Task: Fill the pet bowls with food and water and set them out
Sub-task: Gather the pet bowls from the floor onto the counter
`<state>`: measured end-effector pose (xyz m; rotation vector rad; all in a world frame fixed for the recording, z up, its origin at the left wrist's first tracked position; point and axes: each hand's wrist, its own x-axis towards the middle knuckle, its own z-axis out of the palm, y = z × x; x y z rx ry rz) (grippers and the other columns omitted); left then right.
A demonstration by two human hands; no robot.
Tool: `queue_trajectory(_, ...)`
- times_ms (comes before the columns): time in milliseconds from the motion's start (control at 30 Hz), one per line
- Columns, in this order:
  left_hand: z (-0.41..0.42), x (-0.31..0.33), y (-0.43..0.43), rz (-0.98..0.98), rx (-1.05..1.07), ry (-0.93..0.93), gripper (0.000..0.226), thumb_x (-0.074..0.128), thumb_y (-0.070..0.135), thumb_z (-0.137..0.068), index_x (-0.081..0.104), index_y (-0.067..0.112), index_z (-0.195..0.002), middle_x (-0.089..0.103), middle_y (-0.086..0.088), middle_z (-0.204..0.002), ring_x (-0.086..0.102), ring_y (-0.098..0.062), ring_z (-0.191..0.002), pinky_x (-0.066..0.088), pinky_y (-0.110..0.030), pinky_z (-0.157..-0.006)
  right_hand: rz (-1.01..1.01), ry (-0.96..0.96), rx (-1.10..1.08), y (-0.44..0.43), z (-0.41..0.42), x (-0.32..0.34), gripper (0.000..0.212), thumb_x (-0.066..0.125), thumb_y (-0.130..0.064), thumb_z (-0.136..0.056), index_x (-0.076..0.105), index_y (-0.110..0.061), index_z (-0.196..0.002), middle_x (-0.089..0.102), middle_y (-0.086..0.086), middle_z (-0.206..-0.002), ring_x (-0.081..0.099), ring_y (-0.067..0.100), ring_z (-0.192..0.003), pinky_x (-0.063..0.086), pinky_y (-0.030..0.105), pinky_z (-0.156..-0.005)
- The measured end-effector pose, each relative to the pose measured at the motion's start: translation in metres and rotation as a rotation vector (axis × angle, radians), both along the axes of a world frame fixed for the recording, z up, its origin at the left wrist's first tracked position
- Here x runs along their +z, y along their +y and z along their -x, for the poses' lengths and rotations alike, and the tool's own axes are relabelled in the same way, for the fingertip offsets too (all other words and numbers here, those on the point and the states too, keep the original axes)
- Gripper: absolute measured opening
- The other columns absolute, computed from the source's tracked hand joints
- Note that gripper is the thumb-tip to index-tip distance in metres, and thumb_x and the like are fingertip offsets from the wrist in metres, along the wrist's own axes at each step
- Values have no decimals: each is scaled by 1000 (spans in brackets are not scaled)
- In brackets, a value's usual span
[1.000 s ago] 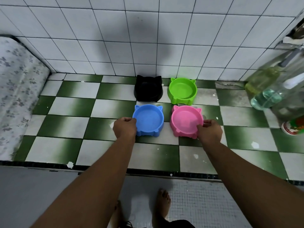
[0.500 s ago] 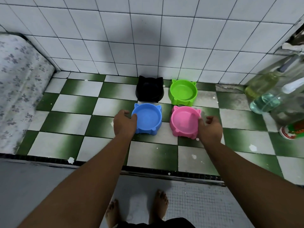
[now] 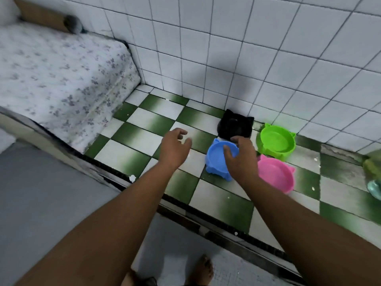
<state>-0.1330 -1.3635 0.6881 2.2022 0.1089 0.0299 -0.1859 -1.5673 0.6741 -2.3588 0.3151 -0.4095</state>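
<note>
The blue cat-eared plastic bowl (image 3: 216,159) sits on the green-and-white checkered tile floor (image 3: 144,120) near its wall edge, among matching pink (image 3: 276,176), green (image 3: 277,140) and black (image 3: 235,125) bowls. The right hand (image 3: 241,159) seems to grip its rim, thumb inside. The left hand (image 3: 174,148) hovers just beside, fingers loosely spread, holding nothing.

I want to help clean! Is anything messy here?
Nothing is spilled. Small white flecks dot the floor, and a tile right of the green bowl looks scuffed and grey.
</note>
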Motion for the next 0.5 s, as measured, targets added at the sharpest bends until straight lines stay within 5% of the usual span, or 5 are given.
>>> queue_trajectory(500, 71, 39, 327, 93, 583, -119, 12, 69, 24, -92, 69, 21, -103, 67, -1, -91, 63, -16, -82, 48, -25, -73, -87, -54, 719, 339, -52, 39, 28, 66, -28, -91, 59, -15, -115, 57, -2, -108, 58, 17, -98, 52, 38, -86)
